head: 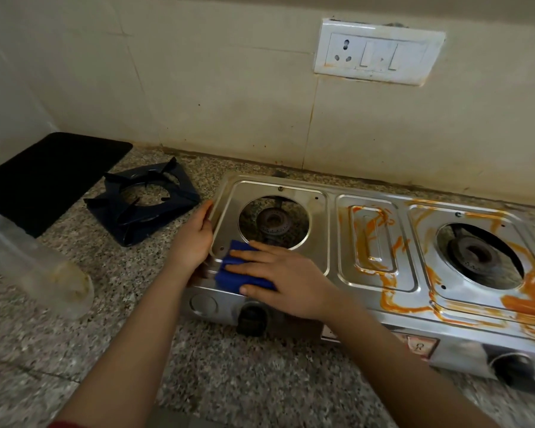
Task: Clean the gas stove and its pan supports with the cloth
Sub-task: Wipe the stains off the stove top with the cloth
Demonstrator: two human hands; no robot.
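A steel two-burner gas stove (331,242) stands on the granite counter. Its left half looks clean; orange smears cover the middle panel and the area around the right burner (476,254). My right hand (278,276) lies flat, fingers straight, pressing a folded blue cloth (232,270) onto the stove's front left corner, just below the left burner (272,223). My left hand (192,239) grips the stove's left edge, fingers curled over the rim. Two dark pan supports (142,202) lie stacked on the counter to the left of the stove, off the burners.
A black mat (44,177) lies at the back left corner. A clear plastic bottle (34,261) lies tilted at the left edge. Black knobs (250,319) stick out from the stove's front. A socket plate (377,57) is on the tiled wall.
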